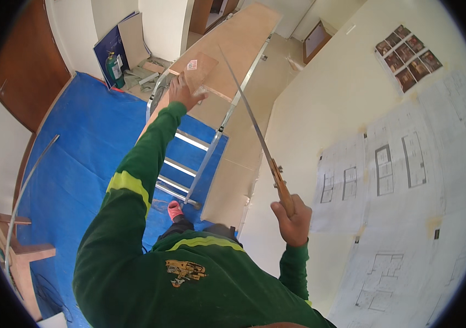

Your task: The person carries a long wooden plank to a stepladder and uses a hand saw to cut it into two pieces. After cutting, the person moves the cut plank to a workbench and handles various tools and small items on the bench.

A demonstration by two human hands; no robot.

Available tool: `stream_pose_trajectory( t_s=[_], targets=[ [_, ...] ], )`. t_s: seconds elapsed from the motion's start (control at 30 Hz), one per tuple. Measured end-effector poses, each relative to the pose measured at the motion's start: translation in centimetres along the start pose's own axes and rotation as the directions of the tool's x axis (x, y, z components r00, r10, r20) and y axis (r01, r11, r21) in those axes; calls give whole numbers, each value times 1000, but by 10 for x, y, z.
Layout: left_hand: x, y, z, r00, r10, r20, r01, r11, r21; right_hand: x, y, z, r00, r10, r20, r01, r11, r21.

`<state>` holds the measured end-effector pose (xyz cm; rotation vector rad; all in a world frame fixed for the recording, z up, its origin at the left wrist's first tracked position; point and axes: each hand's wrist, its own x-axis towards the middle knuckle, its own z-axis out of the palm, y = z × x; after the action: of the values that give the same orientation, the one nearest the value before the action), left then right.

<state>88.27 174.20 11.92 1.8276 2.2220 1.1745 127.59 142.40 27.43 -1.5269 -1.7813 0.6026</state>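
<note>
My right hand (294, 216) is closed round the wooden handle of a handsaw (255, 123). Its long, narrow blade points up and away and is seen nearly edge-on. My left hand (185, 93) has its fingers spread, at the near end of a small wooden board (205, 66) with a pale label. Whether the fingers press on the board or just hover over it, I cannot tell. That board lies over the near end of a long plywood sheet (249, 41), which rests along a metal ladder-like stand (192, 141).
Blue sheeting (80, 147) covers the floor at left. A green cylinder (115, 70) stands by leaning panels (129, 41). A bent pale pipe (25, 191) and wooden pieces (30, 251) are at far left. Drawings (391, 164) and a photo sheet (408, 57) hang on the right wall.
</note>
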Motion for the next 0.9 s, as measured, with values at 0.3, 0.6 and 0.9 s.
stream_pose_trajectory(
  t_s=[0.3,0.6,0.9],
  targets=[
    [104,1,7,952,-133,275,126,991,41,150,-6,45,985,-152,76,152,988,10],
    [126,-37,9,980,-139,143,123,986,113,323,25,65,900,-327,288,318,945,79],
    [132,-24,71,840,-471,-270,490,871,5,381,38,67,829,-341,442,352,934,61]
  ],
)
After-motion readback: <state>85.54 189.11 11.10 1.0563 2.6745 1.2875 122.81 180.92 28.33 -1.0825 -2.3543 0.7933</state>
